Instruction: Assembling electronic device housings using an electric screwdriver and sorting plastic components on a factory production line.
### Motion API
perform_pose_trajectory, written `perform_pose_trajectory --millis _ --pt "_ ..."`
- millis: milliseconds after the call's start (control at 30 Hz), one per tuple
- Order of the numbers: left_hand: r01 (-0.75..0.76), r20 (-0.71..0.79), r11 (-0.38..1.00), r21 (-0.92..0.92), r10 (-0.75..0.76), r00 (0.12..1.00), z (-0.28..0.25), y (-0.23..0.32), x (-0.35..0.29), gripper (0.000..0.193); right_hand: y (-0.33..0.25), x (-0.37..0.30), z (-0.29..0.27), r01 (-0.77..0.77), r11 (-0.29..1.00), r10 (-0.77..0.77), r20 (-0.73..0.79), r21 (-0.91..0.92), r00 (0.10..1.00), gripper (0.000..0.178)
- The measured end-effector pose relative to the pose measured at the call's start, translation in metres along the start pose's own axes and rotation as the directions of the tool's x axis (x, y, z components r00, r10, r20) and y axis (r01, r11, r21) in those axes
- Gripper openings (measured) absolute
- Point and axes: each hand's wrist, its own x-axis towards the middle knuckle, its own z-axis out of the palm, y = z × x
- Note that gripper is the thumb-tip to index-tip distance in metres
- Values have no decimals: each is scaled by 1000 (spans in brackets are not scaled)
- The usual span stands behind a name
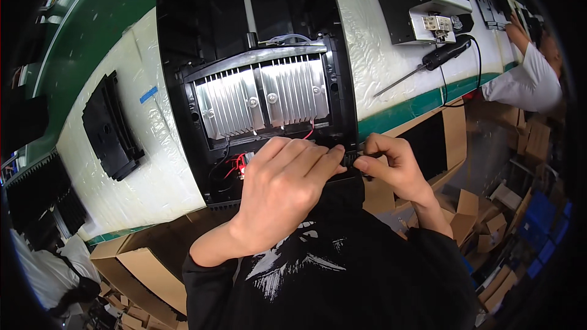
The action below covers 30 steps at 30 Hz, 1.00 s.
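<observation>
Small black part (349,159) is clamped by the fingers of left hand (284,177) and right hand (395,164), at the near edge of the bench (369,79); it should be aligned squarely, never forced.

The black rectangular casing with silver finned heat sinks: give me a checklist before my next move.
1. Both bare hands at the casing's near right corner: ok, left hand and right hand meet there.
2. Small black part between the fingertips seated: cannot tell, fingers cover it.
3. Heat sinks side by side inside the casing: ok.
4. Thin red wires clear of the left hand: cannot tell, partly hidden.
5. Black-handled screwdriver with long metal shaft apart from the casing: ok.
</observation>
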Motion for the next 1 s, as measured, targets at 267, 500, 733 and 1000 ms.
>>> perform_pose_trajectory --millis 267,500,733,1000 --pt "8 30 996 84 -10 999 5 3 -1 22 -9 0 -2 22 999 -21 -27 39 999 32" --pt "95 52 994 -51 -92 994 7 0 7 22 17 7 -9 77 995 -76 -17 58 997 27" --pt "107 41 990 -90 -103 994 -1 -5 1 21 46 27 -5 -65 878 -36 201 475 979 16" --pt "400 -518 883 -244 -468 716 -90 -52 -56 36 23 39 7 457 870 -451 -78 182 889 74"
